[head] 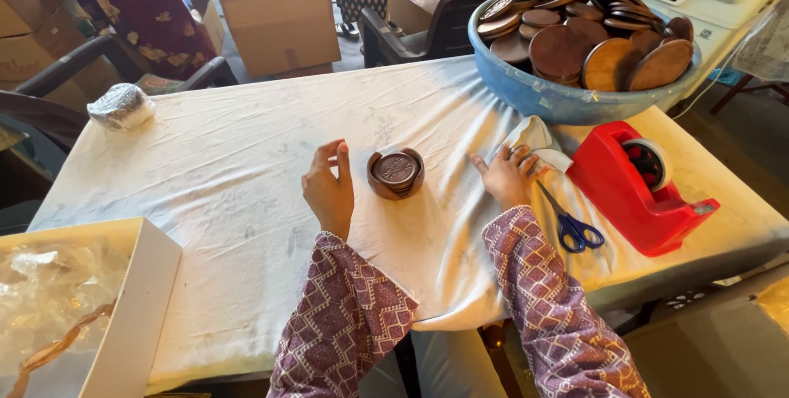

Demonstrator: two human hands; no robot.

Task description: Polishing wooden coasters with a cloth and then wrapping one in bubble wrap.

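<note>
A small round brown wooden holder with coasters stacked in it (395, 173) stands on the white cloth-covered table (222, 176). My left hand (329, 188) is just left of it, fingers curled and apart, holding nothing. My right hand (508, 174) lies to its right, fingers spread flat on the cloth, touching a folded white cloth or paper (532, 135). Both sleeves are purple with a white pattern.
A blue basin (542, 98) piled with several round wooden discs sits at the back right. A red tape dispenser (637, 188) and blue-handled scissors (571, 225) lie right of my right hand. A foil-wrapped lump (122, 107) is far left, an open white box (136, 299) near left. Chairs and cardboard boxes stand behind.
</note>
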